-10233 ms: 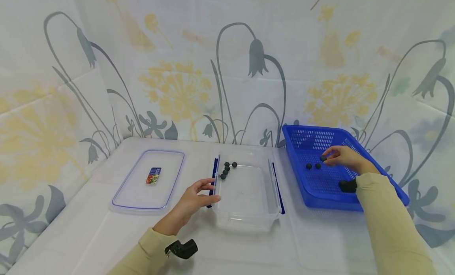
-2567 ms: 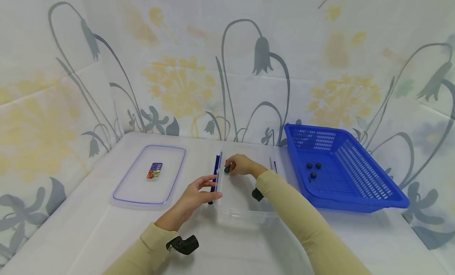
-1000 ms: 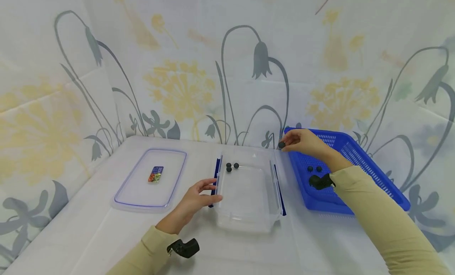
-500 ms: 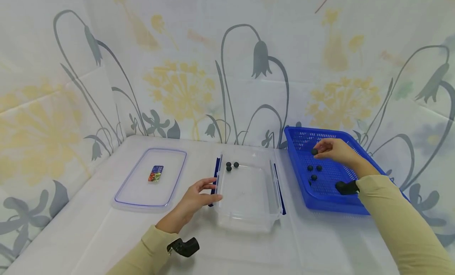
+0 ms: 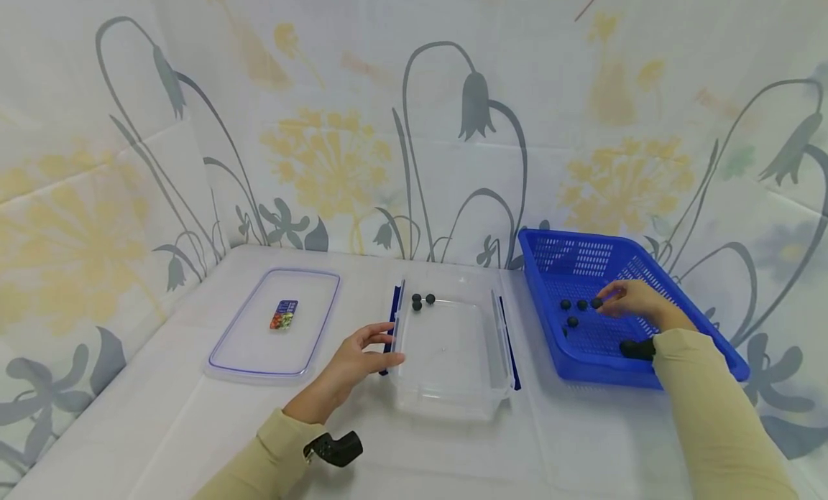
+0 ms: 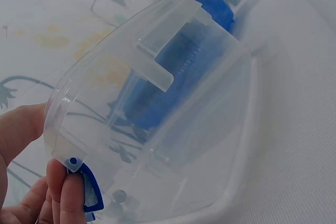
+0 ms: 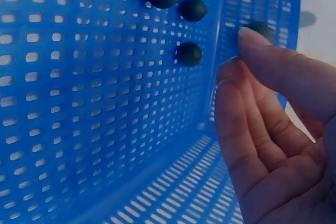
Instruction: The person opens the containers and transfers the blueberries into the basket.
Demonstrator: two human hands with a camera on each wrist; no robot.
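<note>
A clear plastic container (image 5: 446,356) with blue side clips stands mid-table, three small dark balls (image 5: 417,306) in its far left corner. My left hand (image 5: 352,363) grips its left wall; in the left wrist view the fingers curl by the blue clip (image 6: 93,190). Over the floor of the blue basket (image 5: 556,353) at the right, my right hand (image 5: 637,302) pinches another dark ball (image 5: 597,303) at its fingertips. In the right wrist view the thumb partly covers that ball (image 7: 261,30). Several loose balls (image 7: 189,54) lie beside it on the perforated floor.
A clear lid (image 5: 246,349) with a blue-violet rim and a colourful label (image 5: 284,316) lies flat on the left of the white-covered table (image 5: 162,442). A flower-printed cloth (image 5: 323,69) hangs behind. The basket's raised walls surround the right hand.
Ten seconds ago several more balls lay in the container; more lie in the basket now. Over the last second my right hand carried a ball rightward and down into the basket. The left hand stayed.
</note>
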